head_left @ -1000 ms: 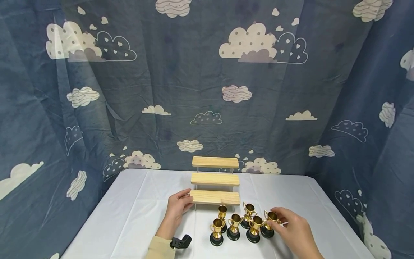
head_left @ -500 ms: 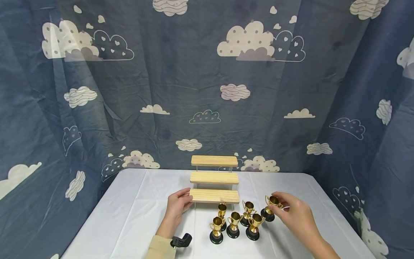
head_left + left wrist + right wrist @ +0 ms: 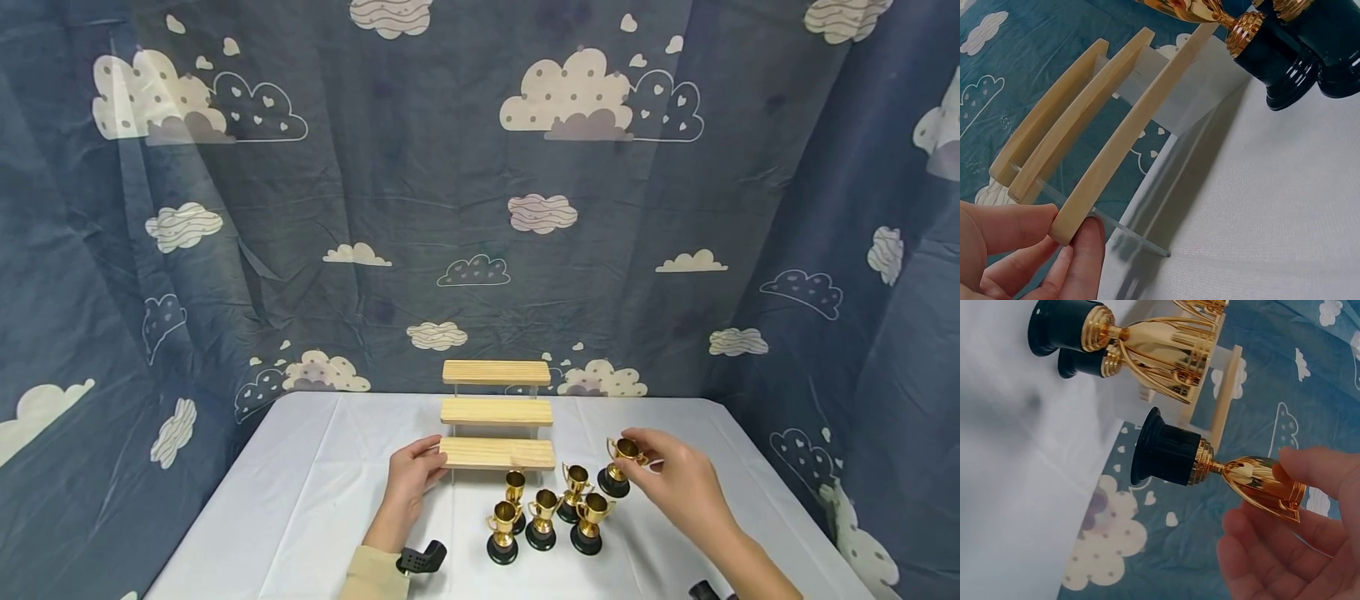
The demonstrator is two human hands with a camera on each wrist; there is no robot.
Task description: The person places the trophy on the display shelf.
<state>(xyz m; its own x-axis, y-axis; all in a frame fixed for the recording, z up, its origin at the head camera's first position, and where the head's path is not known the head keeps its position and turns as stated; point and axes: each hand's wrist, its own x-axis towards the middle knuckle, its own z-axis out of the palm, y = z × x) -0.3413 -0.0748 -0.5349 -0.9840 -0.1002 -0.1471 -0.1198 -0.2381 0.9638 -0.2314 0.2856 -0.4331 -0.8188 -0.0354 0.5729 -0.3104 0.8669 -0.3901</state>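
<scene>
A three-step wooden display stand with clear supports stands on the table. My left hand pinches the left end of its lowest shelf, thumb on top and fingers beneath. My right hand holds a small gold trophy cup by its bowl, between thumb and fingers. In the right wrist view that trophy's black base hangs off the table. Several more gold trophies with black bases stand upright in a cluster before the stand.
A white cloth covers the table. Behind it and at the sides hangs a dark blue curtain with cloud prints. A black strap device sits on the left wrist.
My right hand has lifted the trophy from the right of the cluster, moving it up and away, then slightly left toward the stand. My left hand stays on the lowest shelf.
</scene>
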